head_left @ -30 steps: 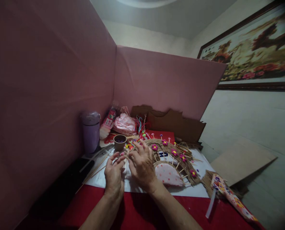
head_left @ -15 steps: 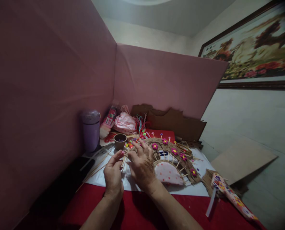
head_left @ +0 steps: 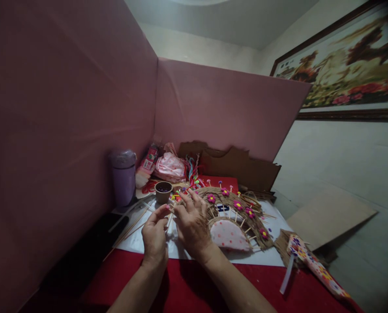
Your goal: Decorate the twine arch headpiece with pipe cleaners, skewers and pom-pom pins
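Note:
My left hand [head_left: 154,237] is closed, with thumb and index finger pinched at a tiny pink piece [head_left: 167,208]. Close beside it, my right hand [head_left: 194,226] has its thumb and forefinger bent toward the same spot. Its other fingers lie over the left part of a brown twine-covered arch [head_left: 258,221], hiding that part. What the right fingertips grip is hidden. Magenta flowers with yellow centres [head_left: 237,204] dot the arch, and short sticks join it to a half-round pad of spotted white cloth [head_left: 229,234]. Thin wooden sticks [head_left: 132,230] lie left of my hands.
A small brown cup [head_left: 163,192] with dark contents stands just beyond my left hand. Farther left is a purple lidded container [head_left: 124,180]. Pink cloth [head_left: 170,167], colourful strands [head_left: 191,167] and torn cardboard [head_left: 239,167] lie behind. A flower-patterned strip [head_left: 314,265] rests at right.
Both hands stay almost in place, with only slight finger movement around the pink piece. The arch and surrounding things look unmoved.

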A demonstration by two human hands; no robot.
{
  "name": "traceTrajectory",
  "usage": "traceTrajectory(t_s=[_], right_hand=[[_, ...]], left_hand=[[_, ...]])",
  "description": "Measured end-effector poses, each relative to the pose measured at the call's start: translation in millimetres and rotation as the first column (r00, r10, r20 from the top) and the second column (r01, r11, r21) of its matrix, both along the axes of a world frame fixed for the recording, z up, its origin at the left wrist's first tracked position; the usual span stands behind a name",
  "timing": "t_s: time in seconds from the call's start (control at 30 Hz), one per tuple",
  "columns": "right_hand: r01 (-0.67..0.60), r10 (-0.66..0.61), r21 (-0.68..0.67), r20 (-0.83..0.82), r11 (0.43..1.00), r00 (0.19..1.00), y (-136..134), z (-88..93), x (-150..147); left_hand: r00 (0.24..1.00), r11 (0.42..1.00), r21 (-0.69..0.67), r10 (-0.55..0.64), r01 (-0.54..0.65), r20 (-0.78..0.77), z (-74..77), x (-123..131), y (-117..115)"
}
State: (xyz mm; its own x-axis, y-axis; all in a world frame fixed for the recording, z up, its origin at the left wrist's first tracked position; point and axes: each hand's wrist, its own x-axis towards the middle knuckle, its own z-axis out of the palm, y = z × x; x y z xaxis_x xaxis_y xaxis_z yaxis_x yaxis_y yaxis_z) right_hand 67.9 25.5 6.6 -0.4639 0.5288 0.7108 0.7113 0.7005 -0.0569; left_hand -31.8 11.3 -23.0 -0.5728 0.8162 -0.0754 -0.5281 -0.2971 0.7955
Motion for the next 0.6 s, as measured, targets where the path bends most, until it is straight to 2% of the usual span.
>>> traceTrajectory(t_s=[0.2,0.6], right_hand=[[-0.014,0.014,-0.001,-0.012,1.0,1.0,1.2,0.5,0.1],[0.005,-0.005,0.02,-0.012,1.0,1.0,2.2,-0.1,-0.1]], left_hand=[[1.0,0.999,-0.032,-0.002,0.003,0.023,4.4,1.0,-2.1],[1.0,1.0,-0.028,-0.007,0.007,0.02,3.9,1.3,-1.0]])
